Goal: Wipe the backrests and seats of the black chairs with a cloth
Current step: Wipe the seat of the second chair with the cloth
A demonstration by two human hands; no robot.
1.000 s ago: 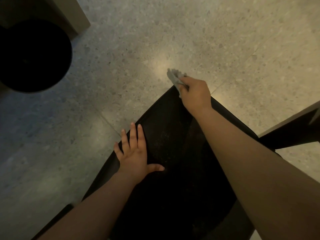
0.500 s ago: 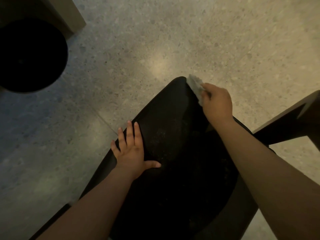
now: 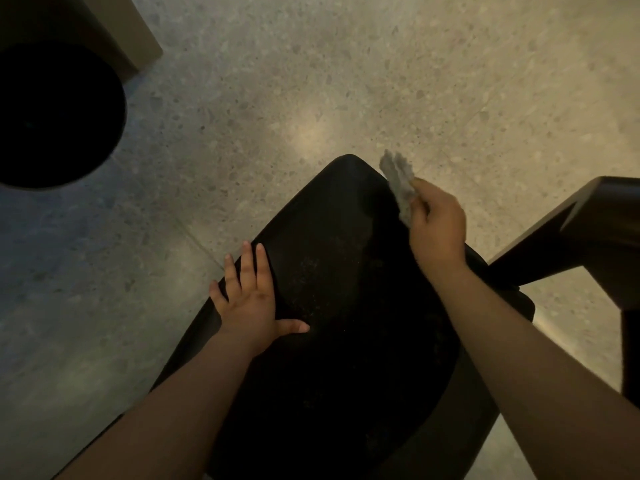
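Where the black chair point(image 3: 346, 323) fills the lower middle of the view, its wide dark top is seen from above, and tiny pale specks are seen on it. The grey cloth point(image 3: 398, 183) is found at the chair's far right edge, at about one o'clock from the middle of the chair. The cloth is bunched up and is gripped by the right hand point(image 3: 438, 226), whose fingers are curled around its lower part. The top of the cloth sticks out past the fingers, over the floor. Whether the cloth is pressed on the chair's edge or held just beside it cannot be told.

The left hand point(image 3: 249, 299) is laid flat on the chair's left edge, at about nine o'clock from the middle. Its fingers are stretched out straight toward twelve o'clock, and its thumb is spread toward three o'clock. Both bare forearms are seen coming in from six o'clock.

The chair is stood on a speckled stone floor point(image 3: 346, 81), and a bright patch of light is seen on the floor at twelve o'clock from the chair. A second dark piece of furniture point(image 3: 602, 216) is seen at three o'clock, near the chair. A round black thing point(image 3: 52, 116) is seen at ten o'clock, well apart from the chair, and a tan block point(image 3: 138, 39) is seen just beside it.
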